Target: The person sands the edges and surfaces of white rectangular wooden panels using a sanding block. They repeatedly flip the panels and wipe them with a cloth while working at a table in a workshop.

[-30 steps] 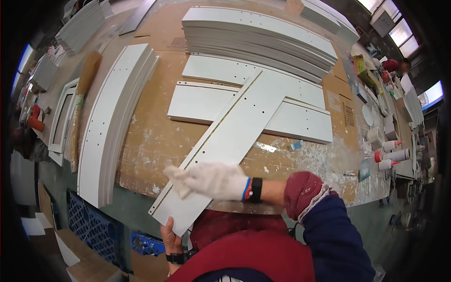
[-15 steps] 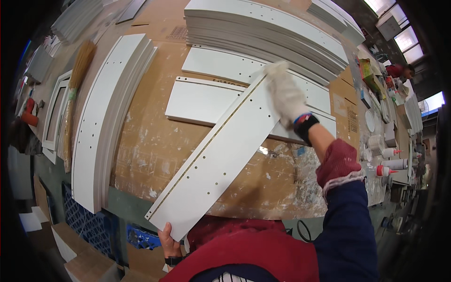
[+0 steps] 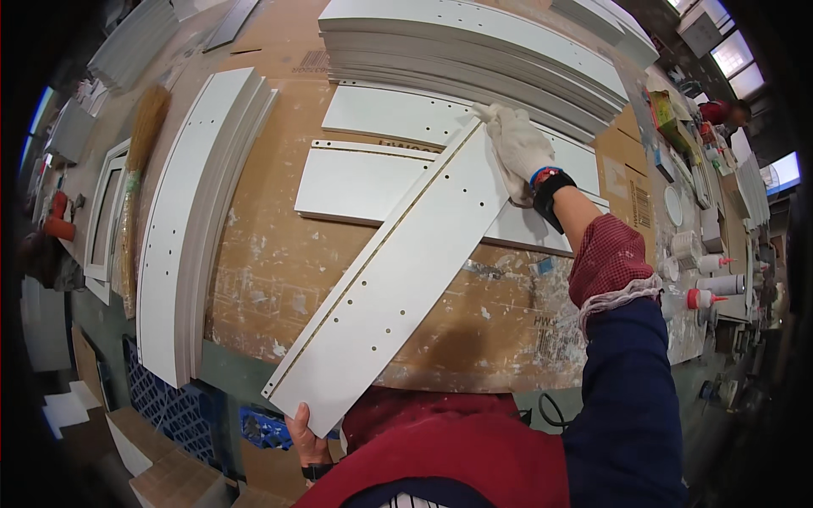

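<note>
A long white panel (image 3: pixel 398 271) with drilled holes and a groove along one edge lies slantwise before me, its near end jutting past the table's front edge. My left hand (image 3: pixel 306 432), bare, grips the near end, thumb on top and fingers underneath. At the far end my right hand (image 3: pixel 518 151), in a white glove, is closed around the panel's end and corner; whether it also holds a cloth is hidden. Beneath the far half, two more white panels lie crosswise: a nearer panel (image 3: pixel 360 182) and a farther panel (image 3: pixel 385 110).
Tall stacks of white panels stand at the back (image 3: pixel 474 51) and left (image 3: pixel 190 212). Worn brown cardboard (image 3: pixel 279 279) covers the table. A straw broom (image 3: pixel 146 144) lies far left. Red-tipped bottles (image 3: pixel 705 298) and white tubs stand right. Another person (image 3: pixel 718 112) is at far right.
My right hand, blurred by motion before, now shows clearly and sits slightly farther toward the panel's far corner. The left hand keeps its grip, and the panel has barely shifted.
</note>
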Demonstrator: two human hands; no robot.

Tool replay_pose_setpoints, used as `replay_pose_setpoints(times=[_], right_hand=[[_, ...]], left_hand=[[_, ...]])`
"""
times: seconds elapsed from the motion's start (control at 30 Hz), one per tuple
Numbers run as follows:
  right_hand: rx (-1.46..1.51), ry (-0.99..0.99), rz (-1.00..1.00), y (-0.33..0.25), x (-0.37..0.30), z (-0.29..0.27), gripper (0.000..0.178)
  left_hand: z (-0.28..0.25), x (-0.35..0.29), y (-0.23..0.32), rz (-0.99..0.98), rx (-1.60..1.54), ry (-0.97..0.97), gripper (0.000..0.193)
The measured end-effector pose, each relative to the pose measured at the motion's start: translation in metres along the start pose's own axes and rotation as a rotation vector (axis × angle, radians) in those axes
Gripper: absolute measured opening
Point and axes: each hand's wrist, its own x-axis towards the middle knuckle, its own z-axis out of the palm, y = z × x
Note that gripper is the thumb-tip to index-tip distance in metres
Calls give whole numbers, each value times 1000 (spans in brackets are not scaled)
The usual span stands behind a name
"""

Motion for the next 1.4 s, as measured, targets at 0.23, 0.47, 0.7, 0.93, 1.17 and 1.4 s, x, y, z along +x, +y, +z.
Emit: replay_pose_setpoints(times=[0.23, 0.47, 0.7, 0.93, 1.17, 1.4], right_hand=[[40, -250, -394, -48, -87, 18, 21], [-129, 60, 81, 42, -24, 17, 31], [23, -179, -363, -47, -108, 31, 18], [32, 34, -83, -6, -60, 25, 27], [-110, -125, -420, -97, -114, 45, 36], [274, -185, -1149, -248, -266, 69, 15]], left_hand=[[1, -1, 1, -7, -49, -25, 54], [-2, -2, 8, 0, 41, -59, 52], [-1, 8, 4, 43, 3, -77, 51], [21, 0, 7, 35, -4, -91, 45], [40, 0, 4, -32, -265, -154, 49], [32, 5, -10, -167, -733, -399, 71]])
